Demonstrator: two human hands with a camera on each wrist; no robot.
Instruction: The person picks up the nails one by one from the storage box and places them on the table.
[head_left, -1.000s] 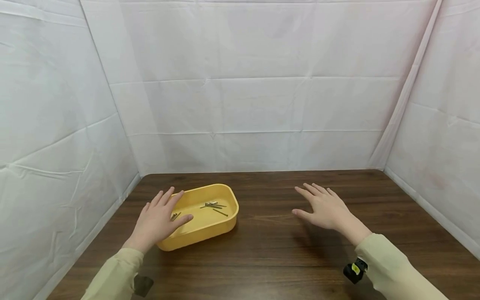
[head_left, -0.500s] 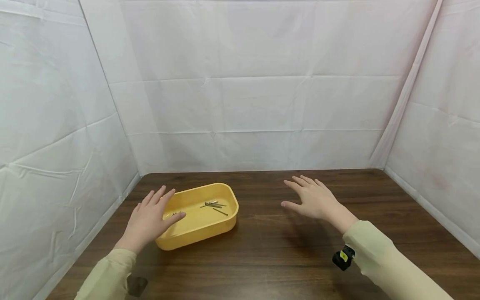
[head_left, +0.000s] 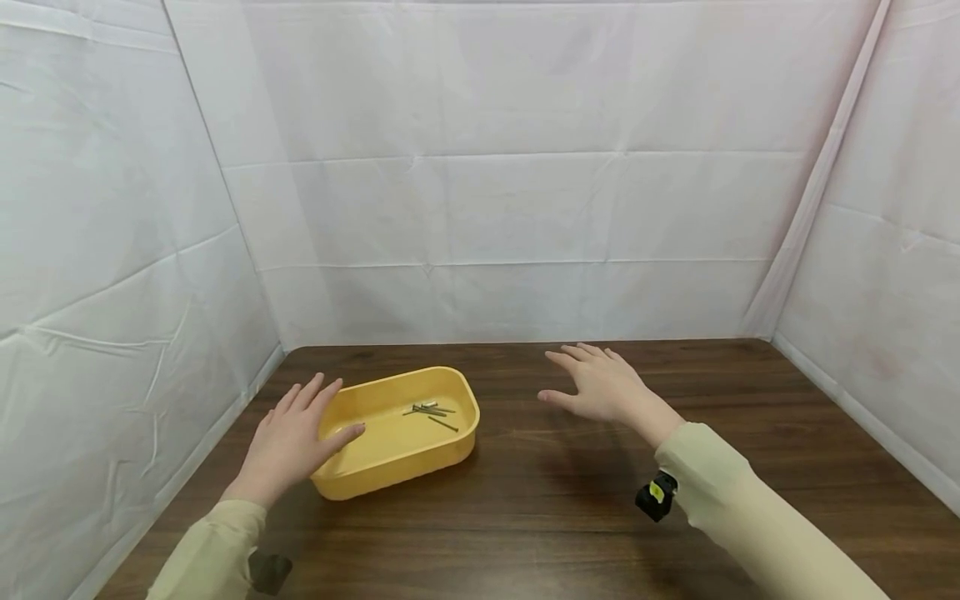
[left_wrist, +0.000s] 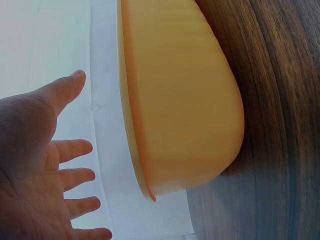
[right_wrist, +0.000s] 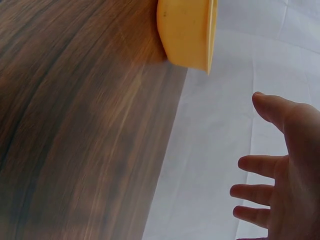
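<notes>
Shallow yellow plastic tray [head_left: 397, 433] with rounded corners, resting on the dark wooden table [head_left: 570, 517] toward its left side. Inside, by the tray's far right end, a few thin dark metal nails [head_left: 431, 412] (loosely scattered, some crossing). Left hand [head_left: 288, 442] at the tray's near left corner, fingers straight and spread, palm down, thumb over the rim; touching or just above it, cannot tell. Right hand [head_left: 600, 387] well to the right of the tray, fingers likewise spread and relaxed, holding nothing, hovering over bare wood. White creased cloth walls [head_left: 510, 208] behind the tray and on both sides.
</notes>
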